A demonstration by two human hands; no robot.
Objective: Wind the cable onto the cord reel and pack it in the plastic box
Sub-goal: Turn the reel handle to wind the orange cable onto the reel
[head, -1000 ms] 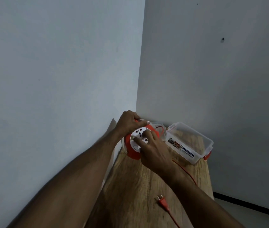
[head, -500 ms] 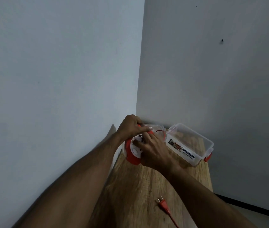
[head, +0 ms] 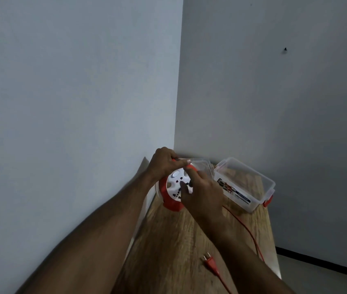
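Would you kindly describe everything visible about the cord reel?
The cord reel is round, with a red plastic rim and a white face carrying dark socket holes and a pale round button. It stands tilted on edge at the far left of the wooden table. The left hand grips its top; the right hand presses fingers on its face. Red cable trails away.
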